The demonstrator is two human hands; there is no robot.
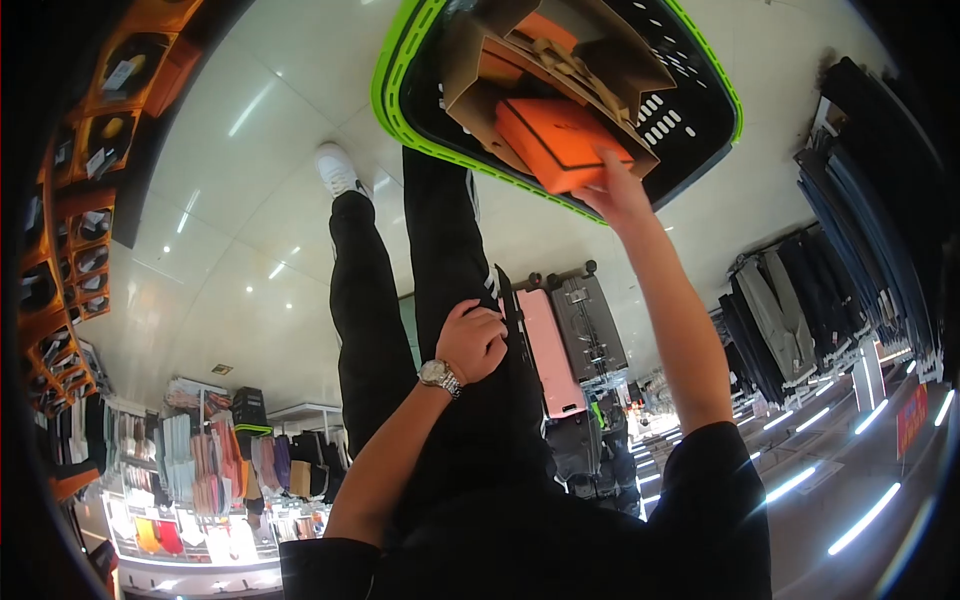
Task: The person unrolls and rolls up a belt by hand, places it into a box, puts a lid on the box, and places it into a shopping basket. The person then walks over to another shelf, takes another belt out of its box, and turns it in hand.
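My right hand [620, 190] grips the near corner of an orange box [562, 140] with dark edging and small print on its lid. The box is tilted over a brown paper bag [472, 85], inside a black shopping basket [440, 145] with a bright green rim. Behind it in the basket are more brown paper bags with a tan ribbon [575, 72] and other orange pieces, partly hidden. My left hand [472, 342], with a metal watch [438, 375] on its wrist, rests on my black trouser leg, its fingers curled in and nothing visible in them.
Pale glossy floor tiles [230, 200] surround my white shoe [338, 165]. Orange display shelves [90, 200] line the left. Pink [545, 350] and grey suitcases [588, 325] stand behind me. Trousers [780, 310] hang on racks at right, other clothes [210, 450] at lower left.
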